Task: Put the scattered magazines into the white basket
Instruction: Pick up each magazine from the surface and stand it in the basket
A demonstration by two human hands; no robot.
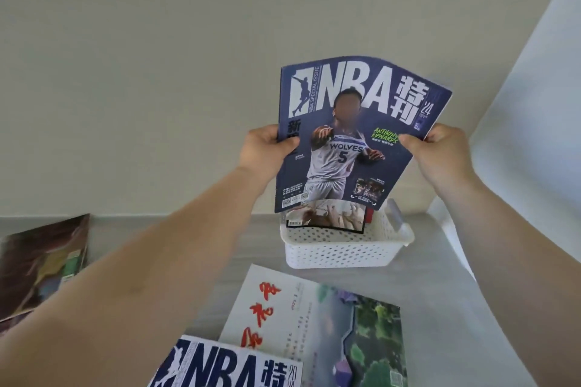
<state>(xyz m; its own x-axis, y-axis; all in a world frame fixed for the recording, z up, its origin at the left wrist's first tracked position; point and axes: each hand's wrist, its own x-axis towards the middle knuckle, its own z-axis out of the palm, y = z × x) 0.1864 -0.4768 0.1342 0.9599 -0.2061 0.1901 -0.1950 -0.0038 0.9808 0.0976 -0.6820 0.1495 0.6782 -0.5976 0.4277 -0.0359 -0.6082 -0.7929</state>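
Note:
I hold a dark blue NBA magazine [355,135] upright above the white perforated basket [342,250]. My left hand [267,148] grips its left edge and my right hand [440,154] grips its right edge. The magazine's bottom edge hangs just over the basket's far side. Another magazine [327,220] stands inside the basket, leaning against its back. On the grey table lie a white magazine with red script and a green landscape [317,324], a second NBA magazine [229,367] at the bottom edge, and a dark brownish magazine [44,264] at the left.
The grey table [446,292] meets a pale wall [157,72] at the back. A white slanted surface [540,97] rises at the right, close to the basket's handle [396,214].

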